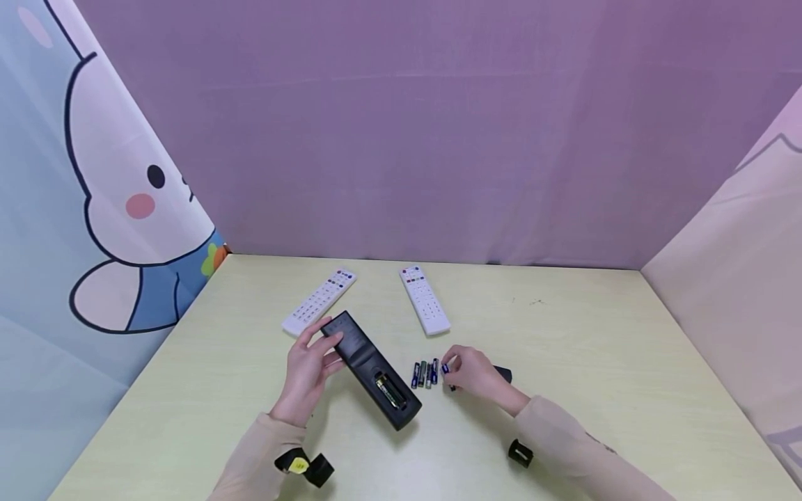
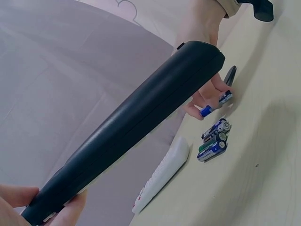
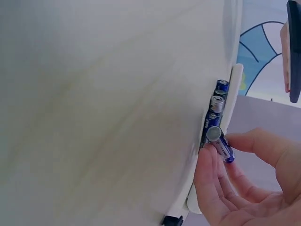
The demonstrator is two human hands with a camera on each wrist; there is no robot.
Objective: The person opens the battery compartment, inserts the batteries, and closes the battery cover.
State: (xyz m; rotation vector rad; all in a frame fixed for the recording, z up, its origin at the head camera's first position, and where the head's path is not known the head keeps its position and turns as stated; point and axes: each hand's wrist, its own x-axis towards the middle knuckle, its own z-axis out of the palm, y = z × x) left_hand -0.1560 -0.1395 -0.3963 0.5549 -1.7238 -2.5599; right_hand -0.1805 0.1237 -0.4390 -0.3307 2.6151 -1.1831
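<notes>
My left hand (image 1: 307, 376) grips the upper end of a black remote control (image 1: 360, 358), thumb on its back. The remote tilts above the table, back side up, its battery compartment uncovered, with a dark battery (image 1: 390, 391) lying inside. A blue and silver battery (image 3: 221, 143) is pinched between the thumb and fingertips of my right hand (image 1: 473, 372). Just beside those fingertips, several batteries (image 2: 214, 141), blue ones and a green one, lie side by side in a row on the table.
Two white remote controls lie farther back, one on the left (image 1: 319, 301) and one near the middle (image 1: 425, 300). A small black piece (image 1: 503, 374) lies partly hidden behind my right hand. Purple cloth (image 1: 401, 139) hangs behind the pale table (image 1: 595, 348).
</notes>
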